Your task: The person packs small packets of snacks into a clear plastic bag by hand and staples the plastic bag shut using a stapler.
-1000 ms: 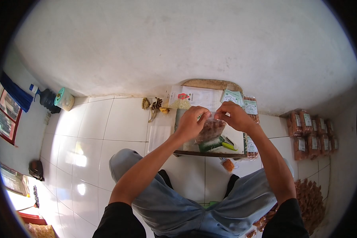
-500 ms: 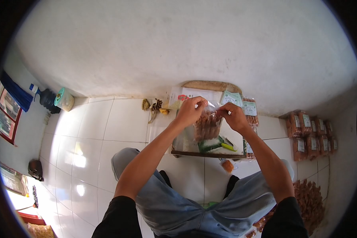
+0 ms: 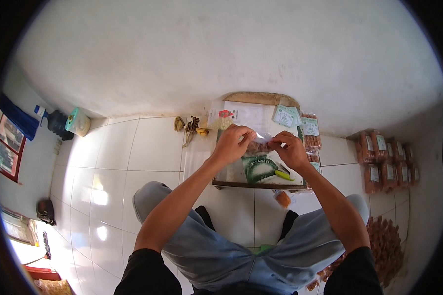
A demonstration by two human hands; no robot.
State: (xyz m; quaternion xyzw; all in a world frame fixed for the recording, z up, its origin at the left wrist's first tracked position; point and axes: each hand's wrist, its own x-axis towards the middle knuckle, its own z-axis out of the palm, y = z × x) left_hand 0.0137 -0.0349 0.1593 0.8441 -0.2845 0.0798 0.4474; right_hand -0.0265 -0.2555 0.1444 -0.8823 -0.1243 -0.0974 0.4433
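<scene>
A clear plastic bag [image 3: 262, 139] with brown contents hangs over the low table [image 3: 261, 186]. My left hand [image 3: 235, 142] pinches its top edge on the left, and my right hand [image 3: 287, 146] pinches it on the right. Between my fingertips the clear film is stretched. Below the bag lie a green printed sheet [image 3: 259, 168] and a yellow-green tool [image 3: 283, 175], perhaps a cutter. Green and white labels [image 3: 286, 115] rest at the table's back right. A plastic sheet with a red print [image 3: 226, 113] lies at the back left.
Labelled brown packs [image 3: 310, 131] line the table's right side. More packs [image 3: 380, 158] stand in rows by the right wall. A brown heap [image 3: 384, 250] lies at lower right. Bananas [image 3: 202, 132] are left of the table. An orange packet [image 3: 283, 199] sits before it.
The bag was lifted upright half a second ago and now hangs farther back, uncovering more of the green sheet. Both hands still pinch its top. The view has shifted slightly.
</scene>
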